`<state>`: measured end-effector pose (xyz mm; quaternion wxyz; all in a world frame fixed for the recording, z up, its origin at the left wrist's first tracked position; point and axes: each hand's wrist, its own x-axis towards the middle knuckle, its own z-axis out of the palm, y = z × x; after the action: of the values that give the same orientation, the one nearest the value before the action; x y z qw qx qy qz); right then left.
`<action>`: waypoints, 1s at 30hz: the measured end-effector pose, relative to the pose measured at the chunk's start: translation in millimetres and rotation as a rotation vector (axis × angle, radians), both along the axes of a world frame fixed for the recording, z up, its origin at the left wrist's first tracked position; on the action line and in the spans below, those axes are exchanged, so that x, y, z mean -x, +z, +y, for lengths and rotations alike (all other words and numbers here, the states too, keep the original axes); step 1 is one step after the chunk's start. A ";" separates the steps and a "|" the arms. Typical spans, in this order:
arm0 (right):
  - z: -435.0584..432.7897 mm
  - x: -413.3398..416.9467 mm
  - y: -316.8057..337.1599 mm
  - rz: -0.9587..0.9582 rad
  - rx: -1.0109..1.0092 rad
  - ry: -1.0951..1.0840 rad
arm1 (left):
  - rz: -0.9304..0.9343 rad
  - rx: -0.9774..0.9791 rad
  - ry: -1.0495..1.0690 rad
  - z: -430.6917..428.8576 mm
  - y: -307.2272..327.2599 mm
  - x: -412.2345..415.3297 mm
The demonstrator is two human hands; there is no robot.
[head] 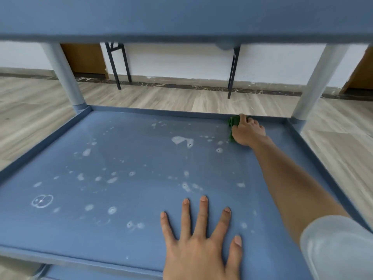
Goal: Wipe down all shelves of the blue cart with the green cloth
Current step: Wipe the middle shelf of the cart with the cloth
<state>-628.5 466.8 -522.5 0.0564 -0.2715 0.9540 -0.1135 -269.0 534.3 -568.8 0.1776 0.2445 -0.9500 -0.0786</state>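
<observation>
- The right hand point(247, 132) is clutching the green cloth point(232, 123) in curled fingers. It is pressing the cloth onto the shelf point(141, 158) at its far right corner, touching the far rim.
- The left hand point(201, 239) is lying flat with fingers spread, grasping nothing and bracing on the shelf near its front edge.
- The cloth is looking soft, light and bunched. It is probably going to fold and creep under the palm, so a wadded handful with the palm bearing down is likely suiting it better than a fingertip pinch.
- The shelf is serving as a shallow tray with a raised rim. It is carrying only dried white spots point(181, 140), scattered over most of its surface.
- The upper shelf point(181, 17) is hanging over it and a lower shelf point(80, 275) is peeking out below its front edge. I cannot tell what those are holding.
</observation>
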 end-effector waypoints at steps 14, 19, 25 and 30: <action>132.4 -158.2 -9.1 0.081 -0.060 0.209 | -0.058 -0.020 0.040 3.6 11.5 -2.8; 217.6 -254.5 -20.0 0.247 0.001 0.263 | -0.103 -0.033 0.035 2.6 10.4 -6.9; 212.1 -256.7 -24.3 0.282 0.049 0.189 | -0.084 -0.017 0.009 -2.2 11.2 -8.7; 139.9 -190.0 -15.0 0.179 -0.073 0.194 | -0.062 0.079 0.033 -39.6 18.4 -17.7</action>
<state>-438.5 606.8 -537.5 -0.0085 -0.3693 0.9281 -0.0477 -251.2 494.7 -550.4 0.1588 0.2555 -0.9532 -0.0305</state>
